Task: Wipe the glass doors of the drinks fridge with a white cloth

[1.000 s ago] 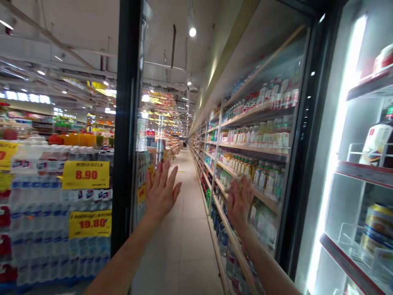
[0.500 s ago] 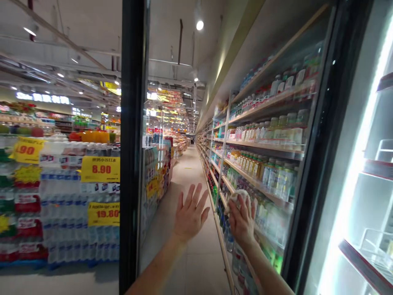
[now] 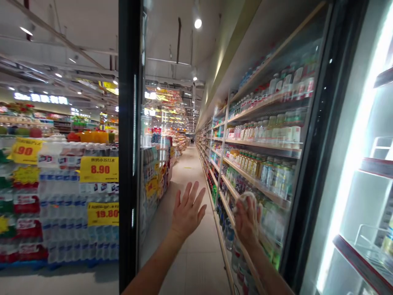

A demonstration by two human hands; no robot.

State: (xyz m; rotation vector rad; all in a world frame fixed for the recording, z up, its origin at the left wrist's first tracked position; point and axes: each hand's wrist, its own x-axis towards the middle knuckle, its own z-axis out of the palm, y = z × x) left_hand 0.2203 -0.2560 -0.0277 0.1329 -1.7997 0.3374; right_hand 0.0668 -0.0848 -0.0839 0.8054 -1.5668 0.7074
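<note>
A glass cooler door with a black frame (image 3: 128, 135) stands in front of me, the aisle and shelves showing through or mirrored in its pane. My left hand (image 3: 188, 211) is up with its fingers spread and its palm toward the glass; it looks laid flat on the pane. To the right, my right hand (image 3: 246, 221) presses a whitish cloth (image 3: 247, 197) to the glass. The cloth bulges out past the fingertips, and the rest of it is hidden under the hand. Motion blurs this hand slightly.
Lit cooler racks (image 3: 362, 266) with a bright light strip are on the right. Bottle-filled shelves (image 3: 267, 139) appear in the glass. Left of the door stand stacked packs of bottled water (image 3: 76, 221) with yellow price signs (image 3: 99, 169).
My right hand has slid a little to the right with the cloth. My left hand has shifted only slightly, and the view has moved a touch.
</note>
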